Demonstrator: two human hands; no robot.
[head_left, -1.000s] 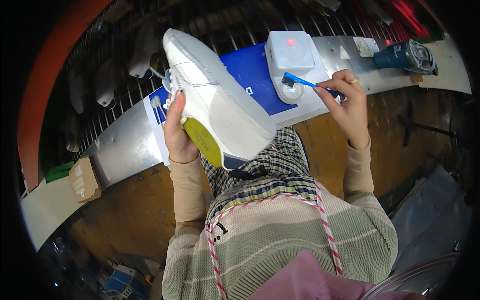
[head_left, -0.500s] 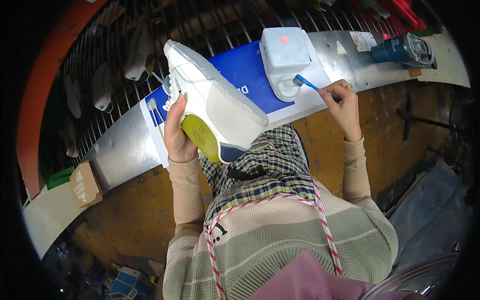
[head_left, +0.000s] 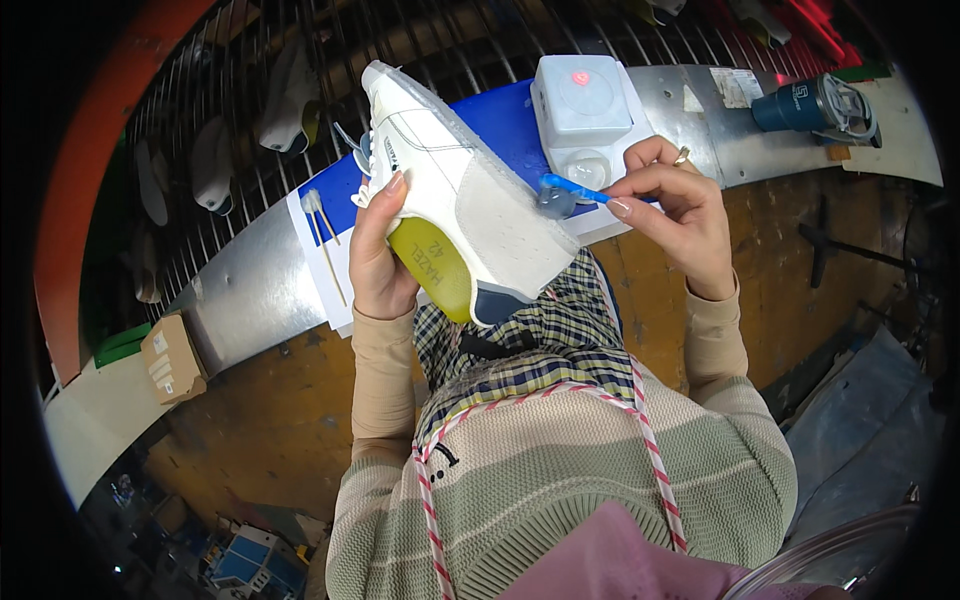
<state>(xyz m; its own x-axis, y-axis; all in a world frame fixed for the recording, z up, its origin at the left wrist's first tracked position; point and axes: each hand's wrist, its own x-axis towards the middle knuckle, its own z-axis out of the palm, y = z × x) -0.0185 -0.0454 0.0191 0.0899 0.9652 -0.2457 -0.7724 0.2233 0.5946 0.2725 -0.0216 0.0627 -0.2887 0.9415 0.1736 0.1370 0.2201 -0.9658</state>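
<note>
"Left hand (head_left: 385, 262), ten o'clock?"
"It grips the white shoe (head_left: 480, 215), at twelve."
"And the blue brush (head_left: 582, 190), one o'clock?"
"Its head is by the shoe's edge, contact unclear; the right hand (head_left: 685, 222), two o'clock, pinches its handle."

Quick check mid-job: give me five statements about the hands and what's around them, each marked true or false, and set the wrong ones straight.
1. The left hand holds the shoe. True.
2. The right hand is empty. False: it holds a blue brush.
3. The cup is to the right of the white box. True.
4. The brush head is inside the white box. False: it is at the shoe's edge, though whether they touch is hard to tell.
5. A carton sits at the left side of the view. True.
</note>
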